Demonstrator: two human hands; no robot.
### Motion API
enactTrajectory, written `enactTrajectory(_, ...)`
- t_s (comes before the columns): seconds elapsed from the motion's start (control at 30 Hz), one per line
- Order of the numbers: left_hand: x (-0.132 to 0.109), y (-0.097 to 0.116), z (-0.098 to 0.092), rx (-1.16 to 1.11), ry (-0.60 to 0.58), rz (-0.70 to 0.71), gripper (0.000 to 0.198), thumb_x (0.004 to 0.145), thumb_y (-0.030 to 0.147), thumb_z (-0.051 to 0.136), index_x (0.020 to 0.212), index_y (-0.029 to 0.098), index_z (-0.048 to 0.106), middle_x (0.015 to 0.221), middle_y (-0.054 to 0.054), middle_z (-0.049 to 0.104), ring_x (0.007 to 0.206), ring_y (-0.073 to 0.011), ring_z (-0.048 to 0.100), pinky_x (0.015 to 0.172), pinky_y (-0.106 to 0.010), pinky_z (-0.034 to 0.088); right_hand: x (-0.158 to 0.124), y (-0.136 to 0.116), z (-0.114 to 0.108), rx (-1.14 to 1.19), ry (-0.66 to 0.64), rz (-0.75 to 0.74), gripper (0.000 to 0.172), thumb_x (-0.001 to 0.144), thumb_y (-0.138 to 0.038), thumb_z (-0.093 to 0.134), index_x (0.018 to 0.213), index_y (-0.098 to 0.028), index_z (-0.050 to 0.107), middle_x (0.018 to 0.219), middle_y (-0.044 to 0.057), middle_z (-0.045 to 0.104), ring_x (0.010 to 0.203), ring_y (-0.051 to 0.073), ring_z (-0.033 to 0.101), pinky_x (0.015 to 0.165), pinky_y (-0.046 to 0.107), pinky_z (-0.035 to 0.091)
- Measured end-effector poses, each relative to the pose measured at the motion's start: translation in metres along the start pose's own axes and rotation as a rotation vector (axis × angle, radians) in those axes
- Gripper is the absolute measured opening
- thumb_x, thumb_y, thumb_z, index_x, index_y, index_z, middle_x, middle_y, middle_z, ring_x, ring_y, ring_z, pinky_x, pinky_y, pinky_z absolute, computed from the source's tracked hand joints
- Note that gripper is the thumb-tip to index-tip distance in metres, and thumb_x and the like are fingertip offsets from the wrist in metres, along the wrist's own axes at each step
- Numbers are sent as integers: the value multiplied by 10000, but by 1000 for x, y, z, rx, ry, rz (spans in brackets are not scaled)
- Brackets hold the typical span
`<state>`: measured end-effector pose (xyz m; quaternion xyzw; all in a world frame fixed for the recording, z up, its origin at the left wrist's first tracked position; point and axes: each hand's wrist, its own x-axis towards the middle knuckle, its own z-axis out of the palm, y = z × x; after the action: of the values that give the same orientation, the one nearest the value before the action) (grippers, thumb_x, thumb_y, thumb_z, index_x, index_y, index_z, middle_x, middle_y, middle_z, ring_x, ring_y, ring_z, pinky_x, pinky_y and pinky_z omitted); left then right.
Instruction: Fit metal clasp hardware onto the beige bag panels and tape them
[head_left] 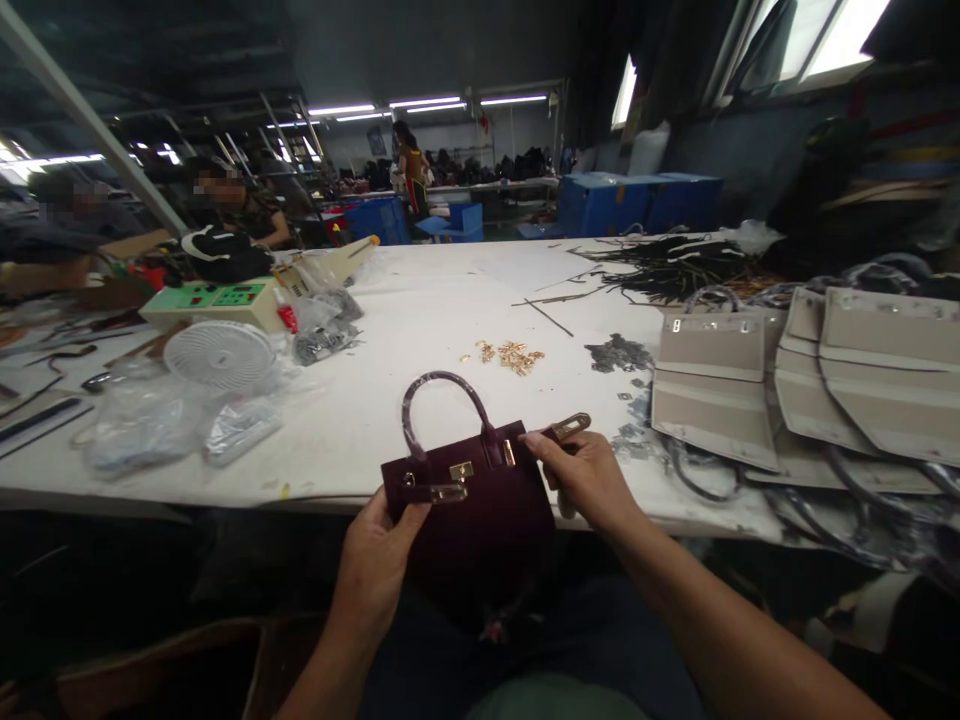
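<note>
A dark burgundy handbag (480,515) with an arched handle leans at the table's front edge, partly below it. My left hand (379,550) grips its left side, the thumb on the front beside a strap with a gold metal end (448,493). A gold clasp plate (462,470) sits at the upper middle of the front. At the right top corner, my right hand (581,475) is closed on a second burgundy strap (574,427) whose gold-framed end points up and right. The hidden fingers of my right hand lie behind the bag's side.
Small gold hardware pieces (517,357) and dark flat metal pieces (619,353) lie on the white table (420,300). Several beige bag panels (709,385) are stacked at right, near black strips (667,265). A white fan (219,355) and green-topped machine (214,300) stand left. Other people are behind.
</note>
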<state>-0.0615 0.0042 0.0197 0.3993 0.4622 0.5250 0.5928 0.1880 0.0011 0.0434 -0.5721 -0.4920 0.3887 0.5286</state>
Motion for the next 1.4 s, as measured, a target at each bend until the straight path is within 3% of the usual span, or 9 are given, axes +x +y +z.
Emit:
enactTrajectory(0.4, 5, -9, 23, -307, 16, -132, 491, 881, 447, 734, 1265, 145, 688, 1142, -121, 783, 1098, -297, 731, 985, -434, 592, 17, 27, -12, -31, 9, 130, 584, 840, -664, 672, 539, -173, 577, 476, 10, 526, 397, 125, 485, 396, 251, 343)
enactTrajectory(0.5, 5, -9, 26, -323, 21, -150, 495, 881, 442, 734, 1278, 150, 682, 1138, -114, 786, 1077, -292, 740, 989, -436, 588, 19, 27, -11, -35, 19, 135, 522, 845, -651, 677, 683, -155, 688, 495, 3, 534, 428, 142, 505, 412, 262, 364)
enactTrajectory(0.63, 5, -5, 29, -328, 50, -135, 498, 873, 442, 742, 1270, 146, 683, 1114, -112, 789, 1058, -289, 743, 970, -432, 594, 9, 22, -2, -76, 109, -34, 453, 829, -540, 747, 1102, -180, 717, 757, 22, 681, 589, 166, 590, 552, 285, 480)
enactTrajectory(0.77, 0, 7, 34, -265, 79, -42, 472, 889, 462, 716, 1249, 160, 688, 1146, -105, 775, 1086, -285, 727, 975, -414, 587, -16, 10, 21, -206, 20, -271, 290, 841, -441, 768, 1014, -224, 683, 893, 27, 702, 758, 186, 649, 707, 305, 536)
enactTrajectory(0.93, -28, 27, 40, -30, -67, 125, 561, 874, 398, 738, 1397, 259, 588, 1369, -82, 674, 1228, -291, 650, 1035, -370, 551, -41, -24, 54, -337, -185, -473, 809, 629, -481, 920, 1341, -274, 595, 1216, 101, 660, 985, 289, 669, 808, 399, 583)
enactTrajectory(1.0, -41, 34, 41, 7, -136, 144, 619, 903, 439, 686, 1478, 298, 504, 1439, -82, 624, 1254, -302, 632, 1023, -372, 561, -43, -39, 58, -365, -165, -484, 826, 659, -450, 901, 1393, -284, 560, 1203, 100, 668, 960, 290, 675, 779, 402, 590)
enactTrajectory(1.17, -52, 59, 34, 142, -194, 361, 592, 915, 519, 626, 1454, 294, 531, 1481, -118, 554, 1231, -349, 627, 931, -442, 620, -26, -67, 33, -197, -168, -533, 478, 900, -281, 675, 1372, -276, 602, 1038, 39, 733, 757, 168, 671, 639, 265, 549)
enactTrajectory(1.3, -28, 85, 22, 233, 134, 649, 537, 867, 349, 745, 1376, 314, 579, 1457, -76, 557, 1349, -305, 535, 1093, -456, 523, 0, -94, -5, -105, -228, -564, 521, 932, -332, 679, 1435, -244, 580, 891, 16, 730, 683, 147, 640, 564, 236, 505)
enactTrajectory(1.4, -7, 103, 12, 85, 84, 693, 600, 838, 353, 775, 1400, 304, 572, 1531, -74, 512, 1454, -317, 429, 1213, -521, 381, 19, -119, -32, -90, -367, -575, 606, 888, -353, 756, 1451, -223, 575, 908, 27, 732, 738, 172, 659, 590, 249, 526)
